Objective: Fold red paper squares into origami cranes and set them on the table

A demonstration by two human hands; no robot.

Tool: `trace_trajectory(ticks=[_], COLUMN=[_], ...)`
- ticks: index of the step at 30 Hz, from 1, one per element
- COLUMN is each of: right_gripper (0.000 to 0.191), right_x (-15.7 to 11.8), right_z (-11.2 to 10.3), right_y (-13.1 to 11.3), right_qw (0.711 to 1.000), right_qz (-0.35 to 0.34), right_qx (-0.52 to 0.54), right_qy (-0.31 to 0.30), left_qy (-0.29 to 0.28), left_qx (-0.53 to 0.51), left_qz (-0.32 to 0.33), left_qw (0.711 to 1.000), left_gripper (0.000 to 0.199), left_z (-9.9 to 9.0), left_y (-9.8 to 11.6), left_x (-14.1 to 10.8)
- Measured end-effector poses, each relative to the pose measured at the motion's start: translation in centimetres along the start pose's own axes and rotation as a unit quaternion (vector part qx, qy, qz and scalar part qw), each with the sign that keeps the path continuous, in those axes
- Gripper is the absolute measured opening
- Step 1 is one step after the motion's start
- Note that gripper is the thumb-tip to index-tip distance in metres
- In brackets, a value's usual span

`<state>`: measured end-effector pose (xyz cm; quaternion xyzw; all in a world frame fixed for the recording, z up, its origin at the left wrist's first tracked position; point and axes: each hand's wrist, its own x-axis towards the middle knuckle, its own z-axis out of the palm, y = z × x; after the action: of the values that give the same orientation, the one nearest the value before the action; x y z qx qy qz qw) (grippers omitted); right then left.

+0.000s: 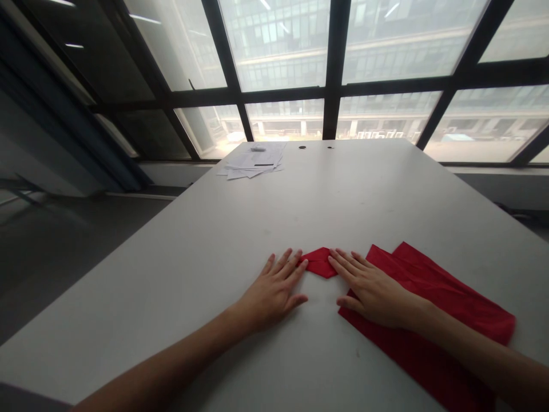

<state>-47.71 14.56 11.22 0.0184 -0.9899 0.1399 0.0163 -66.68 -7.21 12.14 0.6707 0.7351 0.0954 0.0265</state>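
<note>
A small piece of folded red cloth or paper lies flat on the white table; I cannot tell which material it is. My left hand is open, with its fingertips resting on the left end of this piece. On its right end press the fingers of my right hand, which is also open and flat. Beneath my right hand and forearm spreads a larger red sheet, with creases and overlapping pointed corners at its far edge. My right arm covers part of it.
The long white table reaches to a wall of dark-framed windows. Loose white papers with a dark pen-like strip lie at its far left. Two small dark round spots mark the far end. A blue curtain hangs on the left.
</note>
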Motion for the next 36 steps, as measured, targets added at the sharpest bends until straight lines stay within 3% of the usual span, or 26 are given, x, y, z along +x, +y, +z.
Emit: trace_trajectory(ticks=[4, 11, 20, 23, 26, 29, 32, 36], right_gripper=[0.082, 0.082, 0.083, 0.083, 0.083, 0.083, 0.085, 0.082], right_x=[0.0, 0.0, 0.1, 0.1, 0.1, 0.3, 0.4, 0.3], right_z=[0.1, -0.1, 0.0, 0.1, 0.1, 0.1, 0.3, 0.6], right_y=[0.0, 0.0, 0.2, 0.2, 0.2, 0.2, 0.3, 0.5], right_qw=[1.0, 1.0, 1.0, 1.0, 1.0, 0.999, 0.999, 0.998], right_qz=[0.0, -0.005, -0.018, -0.016, -0.016, -0.024, -0.036, -0.031], right_qx=[-0.01, -0.017, -0.009, -0.01, -0.014, -0.024, -0.032, -0.035], right_qy=[0.002, 0.001, 0.007, 0.015, 0.018, 0.018, 0.023, 0.029], left_qy=[-0.032, -0.082, -0.055, 0.01, 0.103, 0.129, 0.069, -0.015], left_qx=[0.036, 0.069, 0.12, 0.151, 0.189, 0.202, 0.149, 0.072], left_qz=[-0.025, -0.041, -0.04, -0.044, -0.075, -0.092, 0.005, -0.024], left_qw=[0.999, 0.993, 0.99, 0.987, 0.974, 0.966, 0.986, 0.997], left_gripper=[0.068, 0.076, 0.078, 0.082, 0.089, 0.08, 0.081, 0.092], left_z=[0.3, -0.8, 0.1, 0.1, -0.4, -0.4, 0.8, 2.4], left_y=[-0.8, -1.0, -2.0, 0.0, 3.8, 7.0, 7.5, 4.5], left_x=[-0.9, -1.3, -2.5, -1.1, 1.1, 3.0, 4.1, 3.4])
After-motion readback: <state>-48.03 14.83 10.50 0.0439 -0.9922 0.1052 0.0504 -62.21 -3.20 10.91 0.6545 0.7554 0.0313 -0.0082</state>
